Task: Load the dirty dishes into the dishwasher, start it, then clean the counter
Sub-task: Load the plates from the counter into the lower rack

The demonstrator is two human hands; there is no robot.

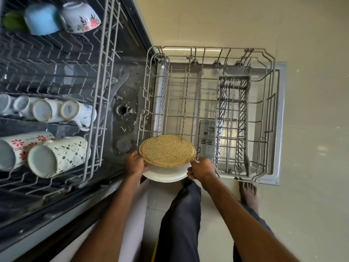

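A speckled tan plate [167, 150] leans against the near end of the pulled-out lower rack [207, 53] of the dishwasher. My left hand [135, 164] grips its left rim. Right behind it, closer to me, is a white plate [166, 173], and my right hand [201, 168] holds that plate's right edge, also touching the tan plate's rim. The upper rack [102, 76] at the left carries several upturned mugs [58, 156] and bowls [80, 17].
An empty grey cutlery basket [233, 125] sits in the right part of the lower rack. The open dishwasher door [281, 120] lies flat under the rack. My bare foot [248, 193] and dark trouser leg [181, 220] stand on the beige floor beside the door.
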